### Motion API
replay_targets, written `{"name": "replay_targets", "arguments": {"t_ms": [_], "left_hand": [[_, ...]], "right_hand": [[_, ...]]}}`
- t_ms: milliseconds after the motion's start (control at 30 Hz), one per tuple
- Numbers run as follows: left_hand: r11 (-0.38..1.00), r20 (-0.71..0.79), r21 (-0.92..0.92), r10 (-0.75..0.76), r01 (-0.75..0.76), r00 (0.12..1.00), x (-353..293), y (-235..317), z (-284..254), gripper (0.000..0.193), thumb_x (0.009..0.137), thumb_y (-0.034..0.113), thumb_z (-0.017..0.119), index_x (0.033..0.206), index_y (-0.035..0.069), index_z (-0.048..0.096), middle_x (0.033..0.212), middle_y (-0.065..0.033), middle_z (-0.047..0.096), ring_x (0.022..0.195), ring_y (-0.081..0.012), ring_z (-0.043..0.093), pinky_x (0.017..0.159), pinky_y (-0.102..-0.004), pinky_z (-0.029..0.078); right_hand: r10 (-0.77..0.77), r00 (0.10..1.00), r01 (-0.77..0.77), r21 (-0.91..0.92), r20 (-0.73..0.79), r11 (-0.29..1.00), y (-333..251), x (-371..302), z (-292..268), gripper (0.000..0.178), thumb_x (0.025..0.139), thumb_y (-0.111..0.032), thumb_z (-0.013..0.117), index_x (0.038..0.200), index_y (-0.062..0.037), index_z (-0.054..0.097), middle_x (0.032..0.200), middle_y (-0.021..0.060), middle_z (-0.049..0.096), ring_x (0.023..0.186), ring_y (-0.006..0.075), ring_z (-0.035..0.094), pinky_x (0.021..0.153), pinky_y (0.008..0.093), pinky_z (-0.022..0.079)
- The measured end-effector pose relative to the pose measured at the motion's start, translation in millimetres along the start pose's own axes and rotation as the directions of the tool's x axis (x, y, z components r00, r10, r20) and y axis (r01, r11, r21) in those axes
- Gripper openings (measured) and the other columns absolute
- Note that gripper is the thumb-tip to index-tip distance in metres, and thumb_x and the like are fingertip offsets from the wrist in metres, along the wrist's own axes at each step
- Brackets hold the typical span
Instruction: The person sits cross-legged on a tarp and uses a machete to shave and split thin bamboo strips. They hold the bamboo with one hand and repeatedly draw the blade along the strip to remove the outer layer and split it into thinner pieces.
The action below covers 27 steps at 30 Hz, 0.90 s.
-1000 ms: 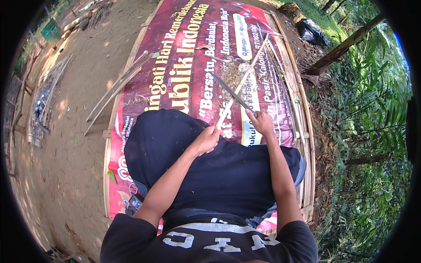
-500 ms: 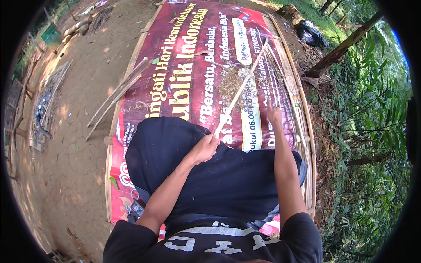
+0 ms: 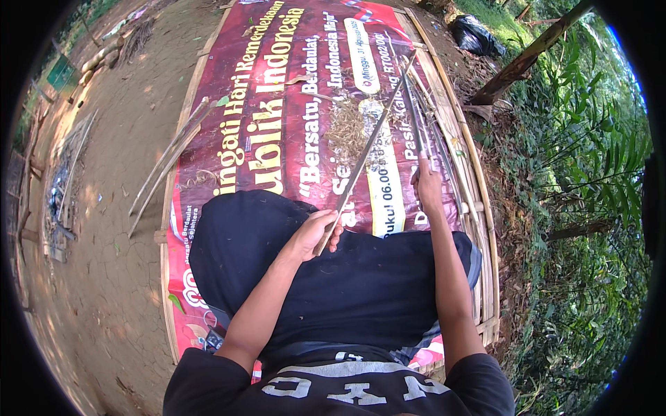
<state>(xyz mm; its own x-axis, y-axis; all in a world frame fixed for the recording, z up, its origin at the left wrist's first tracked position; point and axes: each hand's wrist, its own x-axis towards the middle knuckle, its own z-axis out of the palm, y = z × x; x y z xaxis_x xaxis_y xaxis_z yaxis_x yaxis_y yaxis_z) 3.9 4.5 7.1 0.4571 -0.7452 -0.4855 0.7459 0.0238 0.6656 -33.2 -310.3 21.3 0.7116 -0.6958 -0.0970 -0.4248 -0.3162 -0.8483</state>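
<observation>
Two hands are closed: the left hand around a thin strip slanting toward one o'clock, the right hand gripping a knife aimed near twelve. Shavings litter the banner beside the strip; sticks lie at ten.

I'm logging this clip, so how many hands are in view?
2: the left hand holds a thin strip over the dark cloth; the right hand, farther forward, grips a knife. No other hand shows.
</observation>
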Motion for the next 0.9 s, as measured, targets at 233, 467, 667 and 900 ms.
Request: {"name": "replay_targets", "arguments": {"t_ms": [233, 467, 667, 900], "left_hand": [[0.978, -0.066, 0.209, 0.017, -0.003, 0.998, 0, -3, -4, 0.029, 0.107, 0.031, 0.043, 0.103, 0.004, 0.052, 0.074, -0.0035, 0.056, 0.053, -0.0106, 0.054, 0.046, -0.0282, 0.049], [0.986, -0.045, 0.163, 0.043, -0.035, 0.998, 0, 3, 1, 0.036, 0.108, 0.033, 0.039, 0.108, 0.001, 0.056, 0.071, -0.0042, 0.056, 0.052, -0.0116, 0.056, 0.047, -0.0287, 0.051], [0.973, -0.081, 0.23, -0.007, 0.025, 0.997, 10, -8, -4, 0.039, 0.108, 0.037, 0.04, 0.109, 0.003, 0.058, 0.076, -0.0046, 0.059, 0.056, -0.0124, 0.058, 0.047, -0.0284, 0.051], [0.986, -0.014, 0.151, -0.063, 0.064, 0.998, 11, -2, 2, 0.038, 0.108, 0.038, 0.041, 0.11, 0.003, 0.056, 0.08, -0.0062, 0.061, 0.058, -0.0119, 0.062, 0.046, -0.0256, 0.051]], "right_hand": [[-0.148, 0.967, 0.187, -0.186, 0.208, 0.965, 13, -47, 45, 0.072, 0.095, -0.059, 0.057, 0.062, 0.0055, 0.058, 0.05, 0.0141, 0.049, 0.049, 0.0239, 0.051, 0.054, 0.044, 0.039], [-0.309, 0.842, 0.491, -0.395, 0.441, 0.776, -11, -65, 47, 0.074, 0.089, -0.069, 0.055, 0.069, 0.0012, 0.069, 0.056, 0.0219, 0.059, 0.059, 0.0417, 0.062, 0.059, 0.0478, 0.049], [-0.396, 0.756, 0.627, -0.403, 0.521, 0.666, -12, -69, 48, 0.075, 0.086, -0.074, 0.054, 0.067, -0.0034, 0.072, 0.053, 0.0202, 0.059, 0.054, 0.0393, 0.063, 0.057, 0.0471, 0.052], [-0.277, 0.861, 0.465, -0.441, 0.426, 0.768, -4, -54, 44, 0.078, 0.085, -0.077, 0.052, 0.065, -0.0034, 0.07, 0.057, 0.0195, 0.062, 0.062, 0.0397, 0.065, 0.064, 0.0484, 0.053]]}}
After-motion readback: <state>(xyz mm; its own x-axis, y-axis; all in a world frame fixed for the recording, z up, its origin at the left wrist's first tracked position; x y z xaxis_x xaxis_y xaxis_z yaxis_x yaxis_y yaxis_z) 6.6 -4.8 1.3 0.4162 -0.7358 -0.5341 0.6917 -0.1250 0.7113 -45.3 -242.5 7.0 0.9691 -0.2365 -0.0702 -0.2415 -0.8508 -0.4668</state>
